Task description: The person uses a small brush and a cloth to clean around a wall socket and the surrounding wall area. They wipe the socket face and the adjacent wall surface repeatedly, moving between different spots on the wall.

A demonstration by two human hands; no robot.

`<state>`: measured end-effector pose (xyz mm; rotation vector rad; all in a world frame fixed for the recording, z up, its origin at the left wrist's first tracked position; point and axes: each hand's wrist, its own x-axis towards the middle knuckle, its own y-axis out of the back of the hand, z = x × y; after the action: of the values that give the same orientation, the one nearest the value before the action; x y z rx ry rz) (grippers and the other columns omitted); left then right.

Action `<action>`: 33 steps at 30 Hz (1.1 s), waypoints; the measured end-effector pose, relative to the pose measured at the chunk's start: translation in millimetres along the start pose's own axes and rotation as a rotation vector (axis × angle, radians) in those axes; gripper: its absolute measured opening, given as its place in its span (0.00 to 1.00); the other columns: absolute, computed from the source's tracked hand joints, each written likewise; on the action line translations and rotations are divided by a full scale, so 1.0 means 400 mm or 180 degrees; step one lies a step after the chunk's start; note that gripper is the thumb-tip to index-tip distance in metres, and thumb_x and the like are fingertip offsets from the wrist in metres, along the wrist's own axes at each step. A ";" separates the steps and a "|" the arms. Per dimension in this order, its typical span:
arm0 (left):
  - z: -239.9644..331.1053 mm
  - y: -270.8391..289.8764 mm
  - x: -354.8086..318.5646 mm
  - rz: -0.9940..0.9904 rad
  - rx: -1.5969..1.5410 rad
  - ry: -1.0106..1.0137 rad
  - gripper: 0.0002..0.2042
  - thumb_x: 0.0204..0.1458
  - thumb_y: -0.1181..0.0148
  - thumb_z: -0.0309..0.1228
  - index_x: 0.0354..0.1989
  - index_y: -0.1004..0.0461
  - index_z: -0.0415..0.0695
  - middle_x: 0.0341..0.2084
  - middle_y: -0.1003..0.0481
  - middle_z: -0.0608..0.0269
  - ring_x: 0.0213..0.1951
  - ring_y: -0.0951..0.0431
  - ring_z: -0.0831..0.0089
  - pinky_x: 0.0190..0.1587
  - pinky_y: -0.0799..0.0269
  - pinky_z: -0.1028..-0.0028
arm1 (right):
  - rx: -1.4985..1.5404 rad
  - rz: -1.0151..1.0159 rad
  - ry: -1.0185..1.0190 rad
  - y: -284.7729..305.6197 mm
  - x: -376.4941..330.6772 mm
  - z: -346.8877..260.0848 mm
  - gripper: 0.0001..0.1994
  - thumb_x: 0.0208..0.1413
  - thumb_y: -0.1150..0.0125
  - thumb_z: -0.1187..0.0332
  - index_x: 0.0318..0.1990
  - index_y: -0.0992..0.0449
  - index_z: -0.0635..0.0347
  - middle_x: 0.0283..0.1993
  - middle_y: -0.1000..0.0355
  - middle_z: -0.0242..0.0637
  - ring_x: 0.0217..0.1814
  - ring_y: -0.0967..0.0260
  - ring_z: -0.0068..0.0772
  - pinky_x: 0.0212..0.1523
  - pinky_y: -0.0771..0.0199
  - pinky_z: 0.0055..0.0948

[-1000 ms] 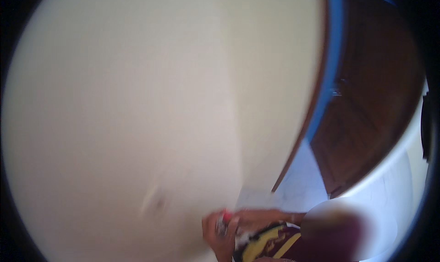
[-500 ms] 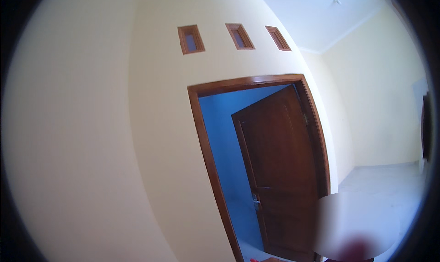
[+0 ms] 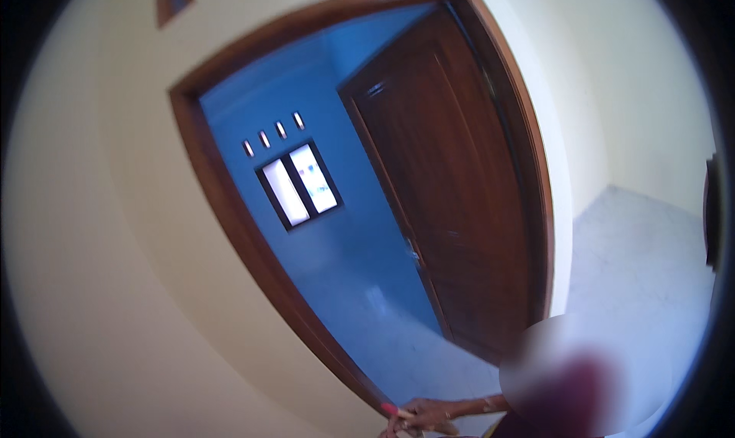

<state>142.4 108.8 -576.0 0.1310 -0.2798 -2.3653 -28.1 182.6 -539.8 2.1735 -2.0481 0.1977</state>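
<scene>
A hand (image 3: 429, 416) shows at the lower edge beside the brown wooden door frame (image 3: 230, 208); whether it grips anything cannot be told. Stepping through the doorway would call for clearing the open dark wooden door (image 3: 452, 193).

Open brown wooden door (image 3: 452, 201), blue room beyond, cream wall (image 3: 99, 300), hand (image 3: 425, 416) at lower edge

Dark brown door (image 3: 452, 201), seemingly blue room walls (image 3: 245, 105)
</scene>
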 end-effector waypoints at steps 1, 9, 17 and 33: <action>-0.001 -0.034 0.004 -0.0039 -0.0011 0.0077 0.12 0.54 0.30 0.32 0.44 0.19 0.39 0.31 0.18 0.60 0.27 0.21 0.71 0.35 0.24 0.68 | 0.0011 -0.0031 -0.0181 0.035 -0.035 -0.033 0.15 0.70 0.40 0.59 0.55 0.19 0.60 0.38 0.25 0.34 0.39 0.29 0.24 0.40 0.29 0.28; -0.072 -0.375 -0.018 -0.0445 0.0151 0.0532 0.12 0.55 0.31 0.32 0.44 0.19 0.39 0.30 0.18 0.61 0.26 0.22 0.72 0.34 0.25 0.68 | 0.0608 0.0631 -0.0331 0.207 -0.458 0.032 0.16 0.70 0.39 0.58 0.56 0.18 0.57 0.31 0.26 0.26 0.31 0.34 0.14 0.30 0.37 0.21; -0.134 -0.861 -0.076 -0.0995 0.0098 0.0943 0.12 0.56 0.32 0.32 0.44 0.19 0.39 0.29 0.18 0.61 0.25 0.23 0.74 0.32 0.26 0.69 | 0.0440 0.0687 -0.1226 0.442 -0.959 0.042 0.15 0.70 0.42 0.65 0.59 0.20 0.54 0.31 0.24 0.28 0.29 0.33 0.18 0.33 0.31 0.28; 0.280 -2.231 0.225 -0.1243 0.0841 0.0514 0.12 0.63 0.38 0.37 0.46 0.17 0.42 0.27 0.15 0.62 0.21 0.23 0.77 0.27 0.26 0.72 | -0.1045 0.2955 -0.1672 1.741 -1.992 0.102 0.17 0.68 0.51 0.72 0.62 0.25 0.55 0.39 0.21 0.36 0.29 0.27 0.30 0.36 0.23 0.31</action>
<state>-539.3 692.9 -681.5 0.5433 -0.5272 -2.6709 -771.2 914.3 -724.5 1.0159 -2.9551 -0.6321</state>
